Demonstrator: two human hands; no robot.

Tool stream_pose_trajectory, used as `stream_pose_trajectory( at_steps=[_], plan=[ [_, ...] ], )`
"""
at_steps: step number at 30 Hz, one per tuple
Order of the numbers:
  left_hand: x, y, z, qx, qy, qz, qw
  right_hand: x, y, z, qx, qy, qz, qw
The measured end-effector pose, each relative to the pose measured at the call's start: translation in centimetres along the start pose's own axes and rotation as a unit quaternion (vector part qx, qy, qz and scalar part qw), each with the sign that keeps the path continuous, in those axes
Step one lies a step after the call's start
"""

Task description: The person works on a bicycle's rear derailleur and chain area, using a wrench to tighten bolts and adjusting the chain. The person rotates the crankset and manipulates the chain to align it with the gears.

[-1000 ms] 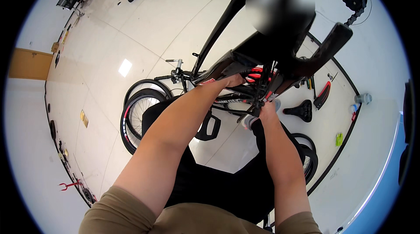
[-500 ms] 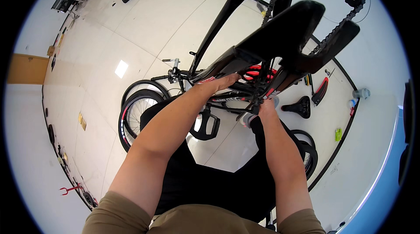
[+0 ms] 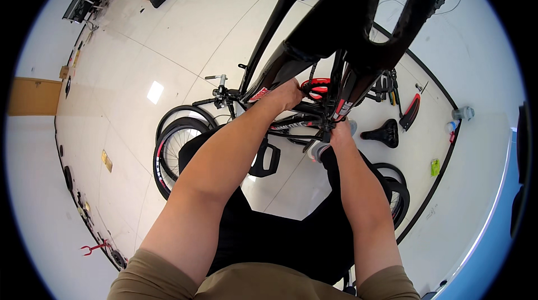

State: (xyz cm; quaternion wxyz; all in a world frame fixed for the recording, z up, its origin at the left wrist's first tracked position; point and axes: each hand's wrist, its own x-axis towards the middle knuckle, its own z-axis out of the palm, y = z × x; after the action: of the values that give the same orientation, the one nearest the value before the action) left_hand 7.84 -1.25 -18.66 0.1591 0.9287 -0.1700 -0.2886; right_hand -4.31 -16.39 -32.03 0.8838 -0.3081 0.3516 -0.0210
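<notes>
A black bicycle frame (image 3: 314, 39) with red and white markings rises in front of me, its broad forked end close to the camera. My left hand (image 3: 287, 96) is closed on the frame beside a red ring-shaped part (image 3: 316, 88), fingers curled. Lower and to the right, my right hand (image 3: 340, 132) grips the frame near a joint; its fingertips are hidden behind the tubes. Below my left forearm shows a black pedal (image 3: 272, 160). The handlebar (image 3: 223, 94) lies to the left of the frame.
A wheel with a black tyre (image 3: 158, 160) is at my left, and another tyre (image 3: 399, 204) sits by my right leg. A black saddle (image 3: 383, 133) and a red-and-black mudguard (image 3: 412, 112) lie on the tiled floor. Along the right wall stands a clear bottle (image 3: 463, 113).
The frame's forked end has swung up and left, bringing a second pedal into view at the right. My left hand's fingers, stretched along the frame before, are now curled. My right hand stays nearly put.
</notes>
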Motion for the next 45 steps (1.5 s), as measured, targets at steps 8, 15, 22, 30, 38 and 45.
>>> stream_pose_trajectory(
  at_steps=[8, 15, 22, 30, 38, 45],
  plan=[
    [0.5, 0.2, 0.3, -0.029, 0.000, -0.027, 0.999, -0.5, -0.4, 0.4, -0.008, -0.001, -0.015, 1.000],
    [4.6, -3.0, 3.3, 0.001, -0.006, -0.014, 1.000, -0.9, -0.3, 1.6, -0.027, 0.001, -0.038, 0.999],
    [8.8, -9.4, 6.0, 0.121, 0.025, 0.191, 0.974, 0.2, 1.1, 1.2, -0.047, 0.003, -0.039, 0.998],
    [5.5, -3.5, 3.9, -0.180, -0.097, 0.006, 0.979, 3.6, 3.2, -2.0, -0.100, 0.091, -0.108, 0.985],
    [8.4, -8.6, 4.8, -0.002, -0.090, 0.291, 0.952, 5.5, 4.1, -3.4, -0.365, 0.272, -0.138, 0.879],
    [9.2, -9.9, 5.3, -0.089, -0.075, 0.357, 0.927, 5.5, 2.4, -4.6, -0.377, 0.315, -0.132, 0.861]
  ],
)
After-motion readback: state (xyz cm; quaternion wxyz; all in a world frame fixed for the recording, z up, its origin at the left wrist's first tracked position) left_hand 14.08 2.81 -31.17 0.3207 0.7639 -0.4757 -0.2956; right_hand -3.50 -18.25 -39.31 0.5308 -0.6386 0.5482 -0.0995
